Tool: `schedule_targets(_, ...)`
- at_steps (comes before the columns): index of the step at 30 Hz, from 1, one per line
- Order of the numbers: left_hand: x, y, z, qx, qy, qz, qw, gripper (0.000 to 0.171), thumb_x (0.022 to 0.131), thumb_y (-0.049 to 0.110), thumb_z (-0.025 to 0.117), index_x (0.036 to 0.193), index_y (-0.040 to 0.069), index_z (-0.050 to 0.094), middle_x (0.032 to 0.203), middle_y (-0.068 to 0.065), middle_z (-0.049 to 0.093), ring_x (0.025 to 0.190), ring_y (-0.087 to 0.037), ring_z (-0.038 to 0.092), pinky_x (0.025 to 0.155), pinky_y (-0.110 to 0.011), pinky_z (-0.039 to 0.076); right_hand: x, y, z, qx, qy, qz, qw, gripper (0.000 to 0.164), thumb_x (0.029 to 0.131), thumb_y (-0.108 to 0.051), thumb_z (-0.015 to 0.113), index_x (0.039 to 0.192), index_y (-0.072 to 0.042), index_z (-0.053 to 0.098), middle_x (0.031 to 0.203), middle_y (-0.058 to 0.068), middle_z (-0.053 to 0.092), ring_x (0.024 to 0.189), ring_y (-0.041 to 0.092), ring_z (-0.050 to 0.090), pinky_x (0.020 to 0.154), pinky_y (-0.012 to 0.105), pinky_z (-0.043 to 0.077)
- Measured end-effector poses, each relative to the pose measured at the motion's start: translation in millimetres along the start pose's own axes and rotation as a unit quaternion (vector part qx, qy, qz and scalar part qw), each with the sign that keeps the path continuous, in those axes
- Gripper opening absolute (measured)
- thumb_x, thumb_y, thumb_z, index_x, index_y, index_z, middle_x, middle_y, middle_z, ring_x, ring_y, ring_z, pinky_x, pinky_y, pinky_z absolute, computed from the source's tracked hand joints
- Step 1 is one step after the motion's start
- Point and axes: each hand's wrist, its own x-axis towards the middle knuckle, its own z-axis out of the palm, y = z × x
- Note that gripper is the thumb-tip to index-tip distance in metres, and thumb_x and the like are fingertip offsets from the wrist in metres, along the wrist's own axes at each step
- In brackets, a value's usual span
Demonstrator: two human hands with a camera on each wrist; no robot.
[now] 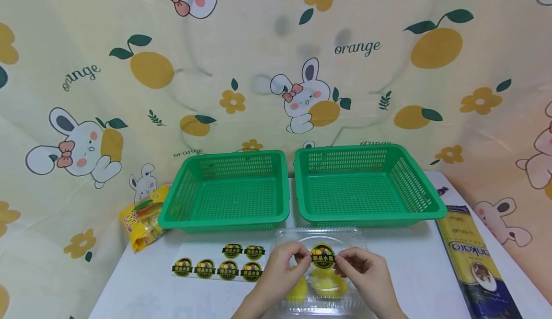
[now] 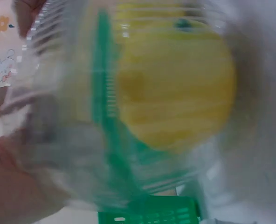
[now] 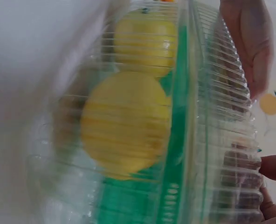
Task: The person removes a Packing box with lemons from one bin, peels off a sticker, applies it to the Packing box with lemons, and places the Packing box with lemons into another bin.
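My left hand (image 1: 282,267) and right hand (image 1: 366,267) pinch opposite side edges of a round black-and-gold fruit sticker (image 1: 323,256) between thumb and fingers. It is held face up over the lid of a clear plastic clamshell box (image 1: 360,236), whether touching it I cannot tell. Inside the box, yellow fruits (image 1: 329,285) show through the plastic. From the side, the left wrist view shows one large yellow fruit (image 2: 175,88) behind the ribbed wall, blurred. Two round yellow fruits (image 3: 126,123) appear in the right wrist view.
Left of the box lies a white sheet (image 1: 196,251) bearing several matching stickers. Two green plastic baskets (image 1: 224,224) stand behind. A yellow snack packet (image 1: 144,218) leans beside the left basket. Along the table's right edge lies a gold-and-blue bag (image 1: 478,261). A printed cloth hangs behind.
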Motion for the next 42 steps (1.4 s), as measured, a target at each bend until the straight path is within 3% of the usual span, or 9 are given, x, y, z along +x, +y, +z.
schedule_targets(6,-1.5,-9.7,5.1,0.088,0.034,0.059,0.9938,0.01,0.089,0.006,0.068,0.085,0.016,0.068,0.08,0.014,0.062,0.079,0.0,0.053,0.086,-0.031,0.042,-0.8,5.6,2.6,-0.023,0.0,-0.025,0.999,0.007,0.086,0.008,0.071,0.087,0.001,0.071,0.078,0.005,0.07,0.066,0.013,0.066,0.062,0.027,0.059)
schedule_targets(12,-2.2,-14.0,8.4,0.128,0.063,0.106,0.984,0.016,0.081,0.005,0.073,0.08,0.019,0.066,0.078,0.016,0.063,0.085,0.0,0.054,0.099,-0.053,0.034,-0.9,8.7,5.7,-0.079,0.009,-0.068,0.994,0.019,0.079,0.009,0.078,0.092,-0.004,0.073,0.08,-0.001,0.071,0.069,0.007,0.064,0.061,0.025,0.056)
schedule_targets(20,-0.9,-14.9,6.8,0.159,0.06,0.112,0.9791,0.017,0.08,0.007,0.073,0.076,0.02,0.063,0.08,0.016,0.065,0.089,-0.003,0.05,0.101,-0.063,0.028,1.8,11.8,4.4,-0.158,0.012,-0.162,0.974,0.033,0.07,0.011,0.082,0.094,-0.01,0.075,0.078,-0.012,0.068,0.069,0.003,0.059,0.058,0.024,0.049)
schedule_targets(27,-0.5,-17.0,5.9,0.167,0.049,0.101,0.9797,0.014,0.081,0.011,0.072,0.076,0.021,0.064,0.083,0.019,0.06,0.096,-0.006,0.049,0.102,-0.062,0.025,1.8,14.3,1.8,-0.213,0.027,-0.214,0.953,0.038,0.062,0.01,0.088,0.091,-0.012,0.077,0.081,-0.016,0.067,0.076,0.004,0.06,0.071,0.022,0.047)
schedule_targets(33,-0.4,-20.1,6.7,0.202,0.058,0.093,0.9732,0.011,0.083,0.02,0.074,0.078,0.024,0.065,0.086,0.017,0.058,0.099,-0.007,0.048,0.103,-0.062,0.025,2.8,16.5,1.2,-0.215,0.031,-0.238,0.947,0.041,0.059,0.01,0.088,0.091,-0.013,0.078,0.08,-0.015,0.066,0.076,0.005,0.059,0.075,0.019,0.043)
schedule_targets(42,0.1,-25.7,8.3,0.243,0.066,0.112,0.9613,0.014,0.081,0.021,0.077,0.075,0.025,0.065,0.087,0.016,0.056,0.095,-0.006,0.047,0.102,-0.059,0.028,6.3,19.0,1.4,-0.229,0.023,-0.266,0.936,0.043,0.057,0.012,0.088,0.091,-0.013,0.078,0.08,-0.015,0.066,0.076,0.006,0.059,0.073,0.02,0.042)
